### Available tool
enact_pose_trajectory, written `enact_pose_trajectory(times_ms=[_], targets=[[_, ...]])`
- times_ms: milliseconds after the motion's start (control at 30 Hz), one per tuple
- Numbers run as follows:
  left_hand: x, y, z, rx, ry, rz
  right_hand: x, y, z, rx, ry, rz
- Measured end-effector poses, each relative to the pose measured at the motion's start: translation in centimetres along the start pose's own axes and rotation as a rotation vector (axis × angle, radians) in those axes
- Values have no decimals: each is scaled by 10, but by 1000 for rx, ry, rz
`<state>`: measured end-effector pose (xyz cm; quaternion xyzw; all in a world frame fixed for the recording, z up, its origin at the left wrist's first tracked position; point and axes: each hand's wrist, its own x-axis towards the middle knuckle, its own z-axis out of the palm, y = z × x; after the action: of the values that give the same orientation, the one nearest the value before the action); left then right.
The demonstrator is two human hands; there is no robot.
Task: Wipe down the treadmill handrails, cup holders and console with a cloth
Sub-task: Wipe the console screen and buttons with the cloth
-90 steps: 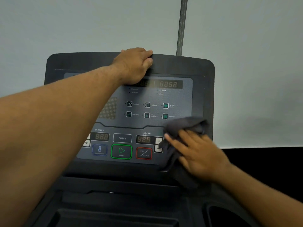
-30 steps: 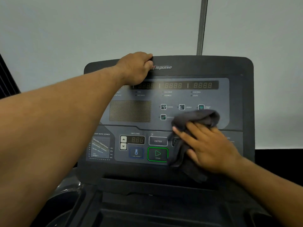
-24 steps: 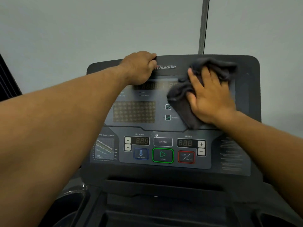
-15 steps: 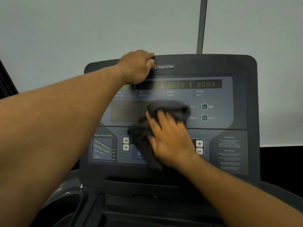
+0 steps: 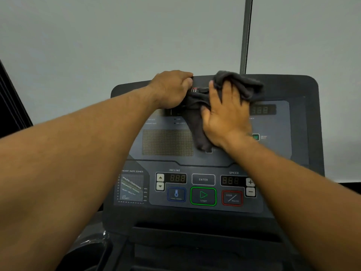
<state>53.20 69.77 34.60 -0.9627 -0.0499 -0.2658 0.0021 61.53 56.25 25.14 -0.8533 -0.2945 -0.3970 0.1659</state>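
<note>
The dark treadmill console (image 5: 283, 153) fills the middle of the view, with its button panel below. My left hand (image 5: 172, 89) grips the console's top edge, fingers curled over it. My right hand (image 5: 224, 116) lies flat with straight fingers on a dark grey cloth (image 5: 242, 85) and presses it against the upper display row, right beside my left hand. The cloth bunches above my fingertips at the top edge and hangs down left of my palm. It hides the middle readouts and most of the brand logo.
A grey pole (image 5: 246, 34) rises behind the console against a pale wall. A cup holder (image 5: 91, 253) sits at the lower left, and a dark tray (image 5: 195, 249) runs below the button panel. Dark slats (image 5: 9, 106) show at the far left.
My right hand has swept the cloth from the middle of the panel up to the top display row, next to my left hand. My left hand has kept its grip on the top edge.
</note>
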Motion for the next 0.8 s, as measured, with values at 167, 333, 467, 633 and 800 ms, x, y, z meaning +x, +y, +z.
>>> enact_pose_trajectory(times_ms=[167, 333, 467, 633, 800], targets=[[1, 1, 0, -7, 3, -19, -77, -46, 14, 74, -64, -287], [0, -3, 2, -17, 3, -13, -144, -4, 9, 35, -263, -625], [0, -1, 3, -21, 11, -16, -103, 52, -3, -26, -168, -537], [2, -1, 5, -13, 26, -15, -24, 29, -10, -20, -33, -167], [4, -3, 10, -11, 67, -14, -11, -15, 1, 33, 23, -97]])
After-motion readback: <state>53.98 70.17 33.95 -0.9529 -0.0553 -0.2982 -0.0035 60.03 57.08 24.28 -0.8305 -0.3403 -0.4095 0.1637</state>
